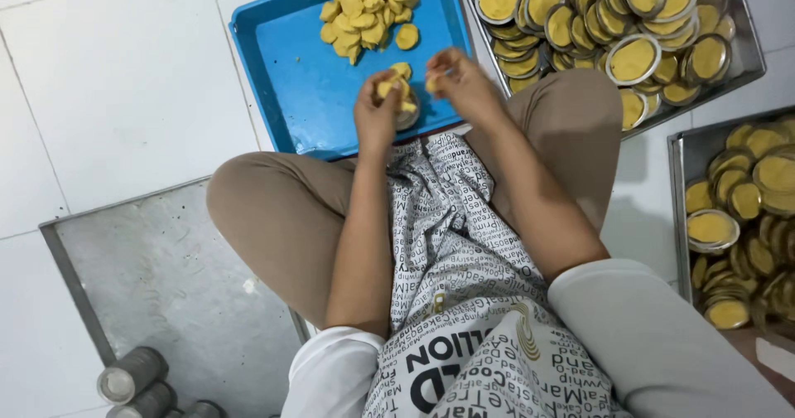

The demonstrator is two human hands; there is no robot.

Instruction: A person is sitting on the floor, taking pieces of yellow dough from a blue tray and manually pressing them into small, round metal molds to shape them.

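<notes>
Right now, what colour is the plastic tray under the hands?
Bright blue: the rectangular plastic tray, seen best in the head view.

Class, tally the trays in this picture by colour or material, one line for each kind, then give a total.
Blue plastic tray: 1
Metal trays: 3, one top right full of filled moulds, one at the right edge, one bare at lower left
Total: 4 trays
</notes>
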